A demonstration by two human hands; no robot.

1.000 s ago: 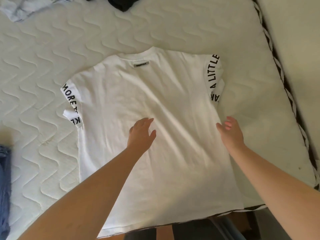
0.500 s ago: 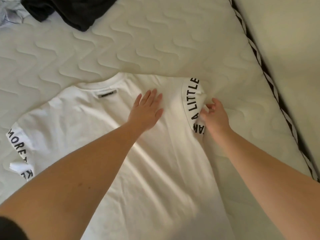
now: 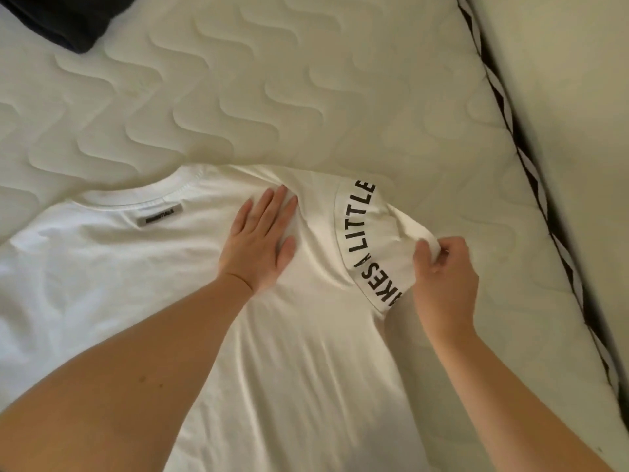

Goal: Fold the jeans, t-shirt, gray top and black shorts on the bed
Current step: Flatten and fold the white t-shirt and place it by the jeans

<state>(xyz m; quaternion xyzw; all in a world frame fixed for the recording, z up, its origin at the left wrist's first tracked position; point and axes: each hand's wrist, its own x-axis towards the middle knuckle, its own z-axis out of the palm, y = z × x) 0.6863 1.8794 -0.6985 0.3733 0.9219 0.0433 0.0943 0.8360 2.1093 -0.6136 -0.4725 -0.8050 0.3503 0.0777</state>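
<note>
Your white cotton t-shirt (image 3: pixel 204 301) lies flat on the quilted mattress of the bed (image 3: pixel 306 97). It is light, limp and wrinkles easily. Your left hand (image 3: pixel 260 241) presses flat near the shoulder; your right hand (image 3: pixel 442 267) pinches the lettered sleeve's hem (image 3: pixel 413 233), a good place to hold.

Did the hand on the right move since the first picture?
Yes. The right hand went from the white t-shirt's side edge up to its lettered sleeve, nearer the grey neck label, and now pinches it.
</note>
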